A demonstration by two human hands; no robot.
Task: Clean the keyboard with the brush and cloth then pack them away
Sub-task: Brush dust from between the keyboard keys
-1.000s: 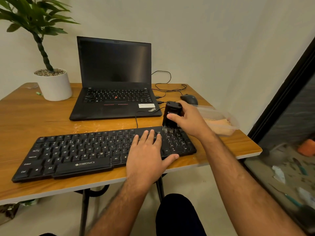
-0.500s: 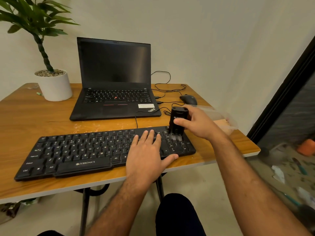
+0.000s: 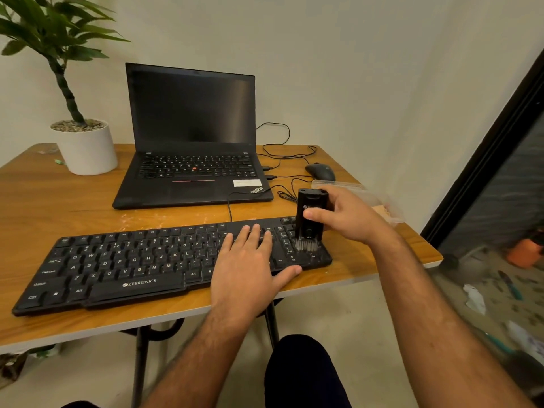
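Observation:
A black Zebronics keyboard point(image 3: 123, 263) lies along the front edge of the wooden table point(image 3: 44, 207). My left hand point(image 3: 250, 266) rests flat on its right half, fingers spread, holding nothing. My right hand point(image 3: 347, 216) grips a black upright brush point(image 3: 309, 219) whose pale bristles press on the number pad at the keyboard's right end. An orange cloth point(image 3: 381, 210) lies in a clear plastic box point(image 3: 368, 195) behind my right hand, mostly hidden.
A black laptop point(image 3: 191, 160) stands open behind the keyboard. A white potted plant point(image 3: 85, 145) is at the back left. A black mouse point(image 3: 321, 171) and loose cables lie at the back right. The table edge is just right of the box.
My right hand has moved the brush rightward and toward me, from the keyboard's top row down onto the number pad. My left hand has stayed in place.

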